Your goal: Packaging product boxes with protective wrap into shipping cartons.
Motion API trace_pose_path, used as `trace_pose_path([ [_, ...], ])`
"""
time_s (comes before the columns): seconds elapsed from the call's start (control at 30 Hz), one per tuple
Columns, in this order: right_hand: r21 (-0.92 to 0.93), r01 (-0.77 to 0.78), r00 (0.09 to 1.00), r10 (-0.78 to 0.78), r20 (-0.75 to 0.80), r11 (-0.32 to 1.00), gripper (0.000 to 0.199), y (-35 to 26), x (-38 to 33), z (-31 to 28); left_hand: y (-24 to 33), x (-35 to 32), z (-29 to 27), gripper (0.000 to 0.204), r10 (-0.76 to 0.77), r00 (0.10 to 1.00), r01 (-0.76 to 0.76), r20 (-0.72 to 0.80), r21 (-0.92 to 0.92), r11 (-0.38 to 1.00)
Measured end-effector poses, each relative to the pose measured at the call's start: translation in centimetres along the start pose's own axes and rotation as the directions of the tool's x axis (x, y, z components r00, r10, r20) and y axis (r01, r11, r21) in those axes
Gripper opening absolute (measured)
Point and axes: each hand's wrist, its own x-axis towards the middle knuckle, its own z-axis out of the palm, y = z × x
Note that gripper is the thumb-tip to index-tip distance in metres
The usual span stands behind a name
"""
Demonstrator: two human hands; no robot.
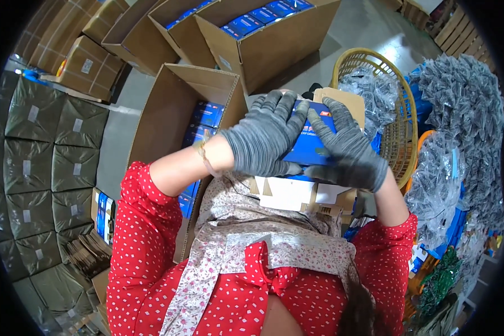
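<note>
Packing area, warehouse or workshop: open cartons (285, 49) of small blue boxes (246, 24), stacked wrapped bundles (29, 159), heaped plastic bags (459, 87), wooden pallet (459, 35), bare grey floor (369, 27).

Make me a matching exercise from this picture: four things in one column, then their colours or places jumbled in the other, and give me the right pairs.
Things
1. Blue box
2. Basket
3. Gloves
4. Sleeves

Colours or places
A. Grey
B. Red with pale dots
C. Touched by the left hand and the right hand
D. Yellowish, right of both hands

Right pairs: 1-C, 2-D, 3-A, 4-B
</note>
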Motion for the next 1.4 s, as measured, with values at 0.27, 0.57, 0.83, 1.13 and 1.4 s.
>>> trace_pose_path([
  [0.27,-0.056,-0.102,0.995,0.102,0.000,0.993,0.128,-1.8,-0.1,-0.1,1.3,-0.3,0.0,0.100,0.027,0.991,-0.019,-0.129,0.063,0.998],
  [0.57,0.722,-0.076,0.981,0.183,-0.071,0.688,0.130,-1.7,-0.6,0.5,3.4,1.8,-0.7,0.086,-0.100,0.993,0.107,0.057,-0.134,0.985],
  [0.83,0.742,-0.314,0.777,0.610,-0.158,0.592,0.063,7.4,-10.1,0.9,-6.4,-10.1,4.1,0.105,-0.494,0.665,-0.149,-0.559,-0.748,0.646],
  [1.13,0.777,-0.444,0.573,0.808,-0.137,0.446,0.053,10.9,-13.1,6.8,-28.5,-14.7,18.7,0.096,-0.325,0.942,0.336,-0.088,0.234,0.912],
  [1.4,0.755,-0.519,0.482,0.867,-0.129,0.401,0.058,7.4,-14.7,4.9,-30.1,-12.4,27.5,0.075,-0.655,0.741,0.623,0.145,0.214,0.752],
])
